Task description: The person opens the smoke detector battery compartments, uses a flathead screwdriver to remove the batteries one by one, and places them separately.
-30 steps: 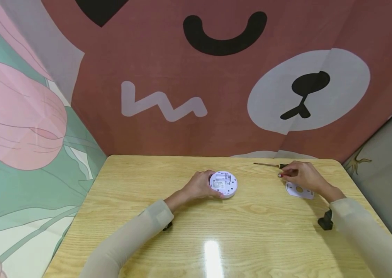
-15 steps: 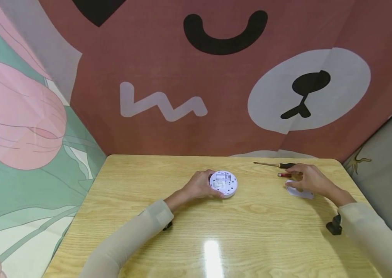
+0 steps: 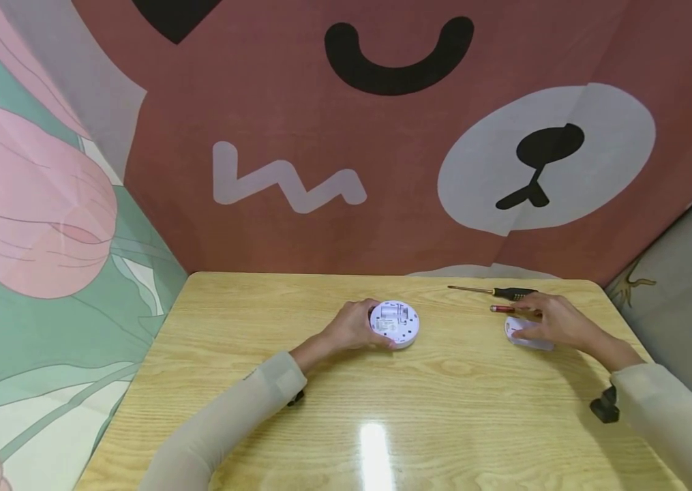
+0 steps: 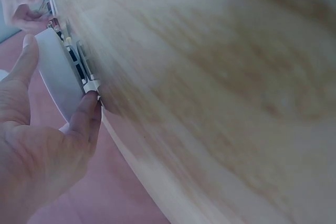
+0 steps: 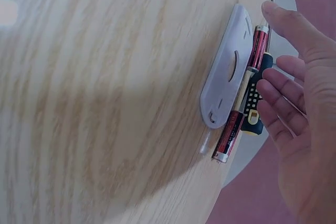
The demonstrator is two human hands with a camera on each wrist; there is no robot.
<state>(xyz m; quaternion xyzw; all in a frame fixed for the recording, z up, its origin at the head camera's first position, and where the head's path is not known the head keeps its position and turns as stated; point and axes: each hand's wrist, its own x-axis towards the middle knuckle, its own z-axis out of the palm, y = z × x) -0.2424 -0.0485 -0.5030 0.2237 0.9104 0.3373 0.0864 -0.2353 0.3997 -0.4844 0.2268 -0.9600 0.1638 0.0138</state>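
My left hand (image 3: pixel 350 327) grips a round white device (image 3: pixel 405 333) by its left side, thumb at the near edge and fingers round the far side. An open battery compartment (image 3: pixel 393 313) shows on its upturned face. In the left wrist view its white casing (image 4: pixel 56 74) stands between thumb and fingers. Over on the right, my right hand (image 3: pixel 557 320) hovers with loose fingers above a white mounting plate (image 5: pixel 223 72) that has a central hole. Red batteries (image 5: pixel 229 137) lie end to end along the plate's far side, partly covered by the hand in the head view.
A screwdriver (image 3: pixel 508 294) with a black handle lies behind the batteries, its shaft pointing left. The wooden table (image 3: pixel 431 416) ends at a reddish printed backdrop (image 3: pixel 296 245). A dark wrist-camera mount (image 3: pixel 605 407) hangs beneath the right sleeve.
My right hand let go of a red battery, leaving it beside the plate, and drew slightly right and nearer over the plate. The left hand and the round device have stayed put.
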